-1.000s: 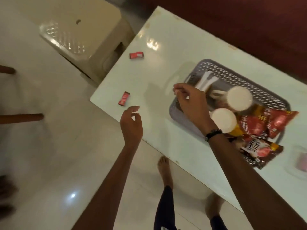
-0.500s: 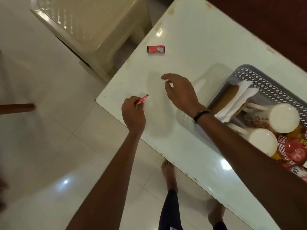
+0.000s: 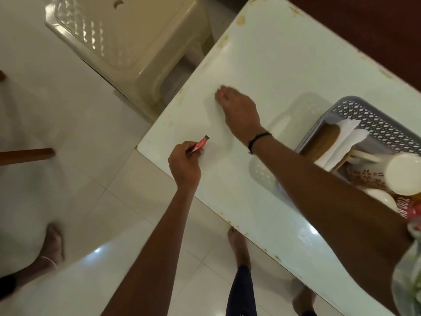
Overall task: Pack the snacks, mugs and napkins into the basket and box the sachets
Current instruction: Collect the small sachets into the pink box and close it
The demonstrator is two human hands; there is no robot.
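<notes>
Two surfaces filled the view: a pale tiled floor (image 3: 68,124) and a white table (image 3: 284,65) with chipped edges, a beige plastic stool (image 3: 127,37) beside it. At the table's right stood the grey basket (image 3: 373,119) holding napkins (image 3: 346,135) and mugs (image 3: 403,174). The right hand (image 3: 239,108) reached flat across the tabletop, fingertips on something red (mostly hidden). The left hand (image 3: 184,165) pinched a red sachet (image 3: 201,143) above the near corner.

I see both forearms bare, no sleeves; a thin black beaded band (image 3: 258,139) circles my right wrist, dark navy trouser legs (image 3: 241,290) above bare feet (image 3: 238,241).
</notes>
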